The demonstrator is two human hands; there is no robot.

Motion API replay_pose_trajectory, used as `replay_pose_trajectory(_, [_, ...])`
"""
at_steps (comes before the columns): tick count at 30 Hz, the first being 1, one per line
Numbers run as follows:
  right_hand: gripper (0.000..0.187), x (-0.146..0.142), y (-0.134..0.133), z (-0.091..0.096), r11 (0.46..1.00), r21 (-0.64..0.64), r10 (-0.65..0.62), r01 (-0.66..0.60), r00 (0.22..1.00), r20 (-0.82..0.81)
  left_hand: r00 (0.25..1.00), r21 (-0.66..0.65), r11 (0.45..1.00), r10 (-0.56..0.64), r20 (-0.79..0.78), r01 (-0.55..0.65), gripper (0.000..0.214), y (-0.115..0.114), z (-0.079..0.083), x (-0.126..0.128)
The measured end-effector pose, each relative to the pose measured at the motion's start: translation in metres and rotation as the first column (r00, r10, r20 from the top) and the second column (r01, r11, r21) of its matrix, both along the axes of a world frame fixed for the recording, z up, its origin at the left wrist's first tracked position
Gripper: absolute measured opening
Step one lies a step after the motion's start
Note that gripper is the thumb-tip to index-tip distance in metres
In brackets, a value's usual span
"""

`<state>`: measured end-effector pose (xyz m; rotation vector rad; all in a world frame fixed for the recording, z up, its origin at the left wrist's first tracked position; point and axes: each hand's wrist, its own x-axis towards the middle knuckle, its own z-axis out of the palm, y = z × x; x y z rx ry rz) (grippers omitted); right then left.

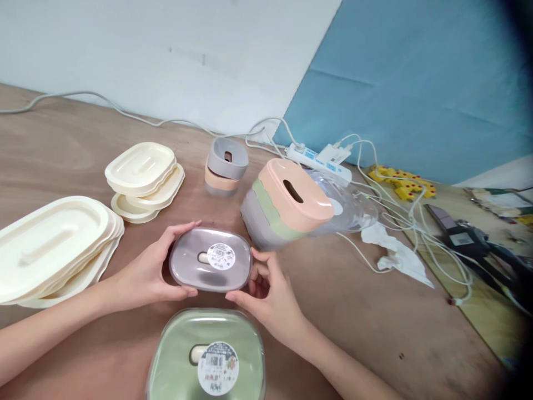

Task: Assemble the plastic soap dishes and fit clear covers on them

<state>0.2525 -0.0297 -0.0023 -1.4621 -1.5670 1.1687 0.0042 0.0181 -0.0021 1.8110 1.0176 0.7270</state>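
Observation:
A small grey-purple plastic box (189, 272) with a clear cover and a round white label lies between my hands. My left hand (156, 269) grips its left end, thumb at the near edge and fingers at the far edge. At the right end, my right hand (270, 286) pinches the corner, with thumb and index finger on the rim and the other fingers curled. Closer to me sits a larger green box (175, 350), also clear-covered and labelled, cut off by the bottom of the view.
Cream plastic trays stand stacked at left, one large pile (54, 239) and one small pile (141, 166). Behind the box are small nested pieces (228, 161) and a tilted stack of larger coloured shells (287, 205). Clear covers (350, 208), a power strip (320, 164), cables and tissue (395, 253) lie right.

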Motion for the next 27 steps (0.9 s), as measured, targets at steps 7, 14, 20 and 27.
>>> replay_pose_trajectory(7, [0.061, 0.0004, 0.0008, -0.0012, 1.0, 0.002, 0.006, -0.006, 1.0, 0.0, 0.999, 0.016, 1.0, 0.016, -0.029, -0.016, 0.088, 0.0008, -0.0029, -0.0005])
replay_pose_trajectory(14, [0.061, 0.0005, 0.0011, -0.0015, 1.0, 0.002, 0.023, -0.023, 1.0, -0.013, 1.0, 0.013, 1.0, 0.016, -0.023, -0.016, 0.089, 0.0019, -0.0031, -0.0006])
replay_pose_trajectory(20, [0.061, 0.0006, 0.0012, -0.003, 1.0, 0.014, 0.024, -0.024, 1.0, -0.005, 0.995, 0.025, 0.999, 0.029, -0.095, -0.026, 0.089, 0.0012, 0.0, -0.0009])
replay_pose_trajectory(27, [0.061, 0.0026, 0.0024, 0.0017, 0.999, 0.006, 0.046, -0.046, 0.998, 0.034, 0.98, 0.067, 0.998, 0.006, -0.201, 0.008, 0.087, -0.0012, 0.0031, 0.0001])
